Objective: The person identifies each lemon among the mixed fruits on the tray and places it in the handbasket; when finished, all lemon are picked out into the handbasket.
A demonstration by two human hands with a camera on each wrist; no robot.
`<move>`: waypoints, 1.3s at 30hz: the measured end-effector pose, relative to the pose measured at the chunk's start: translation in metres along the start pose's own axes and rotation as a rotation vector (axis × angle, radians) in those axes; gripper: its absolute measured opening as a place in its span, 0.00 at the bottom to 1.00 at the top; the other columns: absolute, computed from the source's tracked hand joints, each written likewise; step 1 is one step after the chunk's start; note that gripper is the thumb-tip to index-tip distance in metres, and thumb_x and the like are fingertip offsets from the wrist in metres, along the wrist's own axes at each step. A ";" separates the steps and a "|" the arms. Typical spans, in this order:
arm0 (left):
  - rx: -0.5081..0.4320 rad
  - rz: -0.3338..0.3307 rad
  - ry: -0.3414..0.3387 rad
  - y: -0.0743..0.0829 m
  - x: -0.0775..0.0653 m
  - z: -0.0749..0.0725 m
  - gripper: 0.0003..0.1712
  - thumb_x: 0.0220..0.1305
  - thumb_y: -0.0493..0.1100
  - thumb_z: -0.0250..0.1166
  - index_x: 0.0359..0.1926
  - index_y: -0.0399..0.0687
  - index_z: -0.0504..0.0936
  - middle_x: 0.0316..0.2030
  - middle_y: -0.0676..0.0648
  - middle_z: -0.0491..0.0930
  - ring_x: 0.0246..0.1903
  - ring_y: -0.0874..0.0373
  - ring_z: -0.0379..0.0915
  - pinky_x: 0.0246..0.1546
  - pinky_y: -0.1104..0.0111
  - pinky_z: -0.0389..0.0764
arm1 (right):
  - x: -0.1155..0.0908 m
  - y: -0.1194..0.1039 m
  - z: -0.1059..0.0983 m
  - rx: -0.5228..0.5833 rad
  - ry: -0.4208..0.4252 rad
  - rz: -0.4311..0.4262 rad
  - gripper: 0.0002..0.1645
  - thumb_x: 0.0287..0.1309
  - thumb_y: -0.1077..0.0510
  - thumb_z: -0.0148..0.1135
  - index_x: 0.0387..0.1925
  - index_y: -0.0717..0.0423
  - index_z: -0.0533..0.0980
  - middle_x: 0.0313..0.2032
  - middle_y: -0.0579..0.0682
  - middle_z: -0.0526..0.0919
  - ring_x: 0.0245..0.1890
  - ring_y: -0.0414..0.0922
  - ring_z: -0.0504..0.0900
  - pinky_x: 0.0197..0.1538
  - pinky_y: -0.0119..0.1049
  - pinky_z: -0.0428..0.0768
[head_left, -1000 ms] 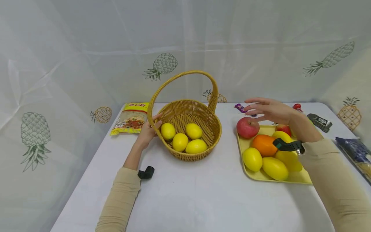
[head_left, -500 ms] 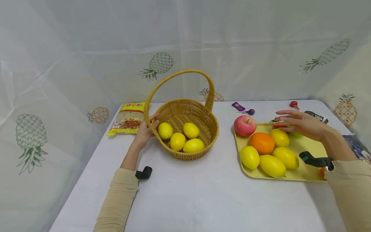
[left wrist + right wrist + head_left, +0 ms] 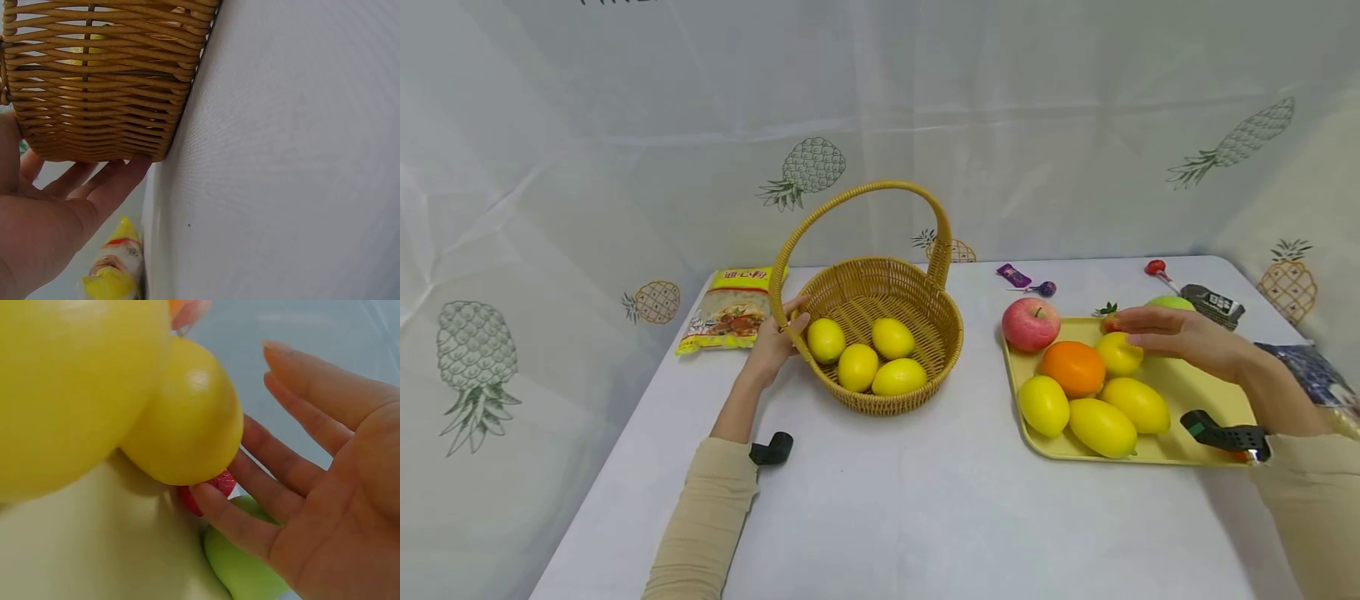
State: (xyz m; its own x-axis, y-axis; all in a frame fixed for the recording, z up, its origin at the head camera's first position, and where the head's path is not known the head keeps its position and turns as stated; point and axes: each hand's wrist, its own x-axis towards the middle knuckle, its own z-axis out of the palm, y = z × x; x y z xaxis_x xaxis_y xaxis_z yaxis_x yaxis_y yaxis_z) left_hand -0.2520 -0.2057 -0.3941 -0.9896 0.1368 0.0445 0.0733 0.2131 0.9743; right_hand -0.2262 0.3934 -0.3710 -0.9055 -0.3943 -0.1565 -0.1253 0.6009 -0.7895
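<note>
In the head view, a woven basket with a tall arched handle holds several lemons. My left hand rests against the basket's left side by the foot of the handle. Its fingers lie fairly straight along the woven wall in the left wrist view. My right hand is over a yellow tray, beside a lemon at the back. In the right wrist view, extended fingers reach the edge of that lemon; the others spread apart from it.
The tray also bears an orange, more lemons and a red apple at its corner. A green fruit and strawberry are partly hidden. Behind lie lollipops and a wrapped candy. A pasta bag lies left.
My right hand has moved right and back from above the apple and orange, then lowered to the back lemon. The left hand has stayed at the basket. The head view has shifted slightly.
</note>
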 end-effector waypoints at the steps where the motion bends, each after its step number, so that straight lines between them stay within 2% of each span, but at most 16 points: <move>1: -0.001 0.001 0.000 0.000 0.000 0.000 0.30 0.74 0.49 0.53 0.73 0.48 0.61 0.68 0.39 0.60 0.61 0.42 0.64 0.47 0.57 0.79 | 0.001 0.000 0.002 -0.009 -0.009 -0.002 0.27 0.71 0.56 0.53 0.67 0.61 0.65 0.60 0.44 0.74 0.55 0.35 0.72 0.52 0.34 0.76; 3: -0.003 0.002 0.002 -0.001 0.000 -0.001 0.30 0.74 0.49 0.53 0.73 0.48 0.61 0.68 0.39 0.60 0.61 0.42 0.64 0.46 0.59 0.79 | 0.002 -0.002 0.006 -0.033 -0.028 -0.003 0.28 0.68 0.56 0.57 0.66 0.61 0.66 0.64 0.54 0.69 0.60 0.47 0.68 0.58 0.47 0.73; 5: -0.006 0.001 0.007 -0.001 -0.001 -0.001 0.30 0.74 0.49 0.53 0.73 0.48 0.61 0.68 0.39 0.61 0.61 0.42 0.64 0.45 0.60 0.80 | 0.003 -0.005 0.010 -0.070 -0.039 0.001 0.30 0.65 0.55 0.60 0.65 0.61 0.67 0.66 0.63 0.63 0.62 0.58 0.63 0.59 0.61 0.67; 7: -0.006 0.000 0.009 -0.001 -0.001 -0.002 0.30 0.74 0.49 0.53 0.73 0.48 0.61 0.68 0.38 0.60 0.61 0.42 0.64 0.44 0.62 0.80 | 0.004 -0.008 0.014 -0.102 -0.048 0.013 0.31 0.63 0.54 0.63 0.64 0.60 0.68 0.67 0.67 0.59 0.62 0.65 0.59 0.55 0.71 0.61; 8: -0.005 0.001 0.010 -0.001 -0.001 -0.002 0.30 0.74 0.49 0.53 0.73 0.48 0.61 0.68 0.38 0.60 0.61 0.42 0.64 0.44 0.63 0.80 | 0.004 -0.009 0.015 -0.116 -0.047 0.017 0.31 0.62 0.54 0.63 0.63 0.60 0.69 0.67 0.68 0.59 0.62 0.66 0.59 0.54 0.72 0.60; 15: -0.008 -0.004 0.019 -0.001 -0.003 -0.004 0.30 0.75 0.48 0.52 0.73 0.47 0.60 0.68 0.37 0.60 0.61 0.41 0.63 0.43 0.64 0.80 | 0.008 -0.013 0.018 -0.139 -0.013 0.034 0.30 0.61 0.53 0.65 0.60 0.62 0.71 0.65 0.68 0.63 0.60 0.65 0.63 0.56 0.69 0.61; 17: -0.009 -0.002 0.015 -0.001 -0.003 -0.004 0.30 0.75 0.48 0.52 0.73 0.47 0.60 0.68 0.37 0.60 0.61 0.41 0.63 0.42 0.65 0.80 | 0.008 -0.013 0.017 -0.142 -0.005 0.038 0.30 0.61 0.53 0.65 0.60 0.62 0.71 0.64 0.67 0.64 0.59 0.63 0.64 0.57 0.63 0.66; 19: -0.014 -0.004 0.008 0.002 -0.004 -0.004 0.30 0.75 0.48 0.52 0.73 0.46 0.60 0.68 0.37 0.60 0.61 0.41 0.63 0.43 0.64 0.79 | 0.006 -0.013 0.015 -0.134 0.007 0.033 0.29 0.62 0.53 0.64 0.61 0.61 0.71 0.64 0.66 0.65 0.58 0.53 0.69 0.56 0.51 0.74; 23: -0.011 -0.005 0.000 0.004 -0.002 -0.003 0.31 0.74 0.49 0.53 0.73 0.47 0.60 0.69 0.37 0.60 0.61 0.41 0.63 0.43 0.65 0.79 | 0.002 -0.014 0.004 -0.077 0.045 0.016 0.27 0.65 0.55 0.62 0.62 0.59 0.69 0.61 0.54 0.70 0.51 0.35 0.73 0.45 0.32 0.79; 25: -0.007 -0.003 0.000 0.006 -0.002 -0.003 0.30 0.75 0.48 0.52 0.73 0.47 0.60 0.68 0.37 0.60 0.60 0.41 0.64 0.43 0.64 0.79 | 0.001 -0.020 -0.002 -0.068 0.070 0.016 0.27 0.66 0.55 0.60 0.63 0.58 0.67 0.59 0.48 0.69 0.47 0.30 0.72 0.44 0.31 0.79; 26: -0.003 0.003 0.004 0.003 0.000 -0.004 0.30 0.75 0.49 0.53 0.73 0.48 0.60 0.68 0.38 0.61 0.60 0.42 0.64 0.42 0.66 0.79 | 0.001 -0.024 -0.005 -0.060 0.080 0.018 0.26 0.66 0.55 0.59 0.63 0.56 0.66 0.57 0.44 0.69 0.47 0.31 0.72 0.44 0.31 0.78; 28: 0.000 0.011 0.004 0.004 0.000 -0.004 0.30 0.75 0.48 0.52 0.73 0.47 0.60 0.68 0.37 0.61 0.59 0.42 0.65 0.41 0.67 0.79 | 0.003 -0.038 -0.008 -0.036 0.085 0.011 0.25 0.67 0.56 0.57 0.63 0.54 0.65 0.56 0.44 0.69 0.46 0.34 0.72 0.44 0.30 0.77; 32: -0.012 0.012 0.003 0.003 0.000 -0.004 0.30 0.75 0.48 0.52 0.73 0.47 0.61 0.68 0.38 0.61 0.60 0.41 0.65 0.41 0.66 0.80 | 0.020 -0.071 -0.003 0.093 0.012 -0.095 0.21 0.67 0.62 0.55 0.60 0.51 0.66 0.52 0.45 0.72 0.45 0.43 0.77 0.46 0.34 0.80; 34: -0.024 0.009 0.003 0.002 0.001 -0.003 0.30 0.75 0.48 0.53 0.73 0.47 0.61 0.68 0.38 0.60 0.60 0.42 0.64 0.42 0.66 0.80 | 0.032 -0.091 0.004 0.128 -0.037 -0.130 0.21 0.67 0.63 0.55 0.59 0.51 0.67 0.53 0.48 0.72 0.45 0.47 0.78 0.47 0.38 0.80; 39: -0.042 0.008 0.002 -0.002 0.001 0.000 0.29 0.75 0.46 0.53 0.73 0.47 0.61 0.68 0.38 0.60 0.59 0.43 0.65 0.43 0.65 0.79 | 0.067 -0.138 0.033 0.082 -0.127 -0.141 0.24 0.64 0.57 0.61 0.60 0.55 0.69 0.58 0.52 0.70 0.51 0.50 0.75 0.51 0.44 0.78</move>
State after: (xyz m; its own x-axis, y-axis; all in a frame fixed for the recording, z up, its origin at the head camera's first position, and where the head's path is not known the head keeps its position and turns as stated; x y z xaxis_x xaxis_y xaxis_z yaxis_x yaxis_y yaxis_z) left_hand -0.2530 -0.2059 -0.3957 -0.9893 0.1360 0.0523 0.0754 0.1708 0.9824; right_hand -0.2562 0.2612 -0.2923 -0.8223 -0.5581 -0.1109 -0.2085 0.4769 -0.8538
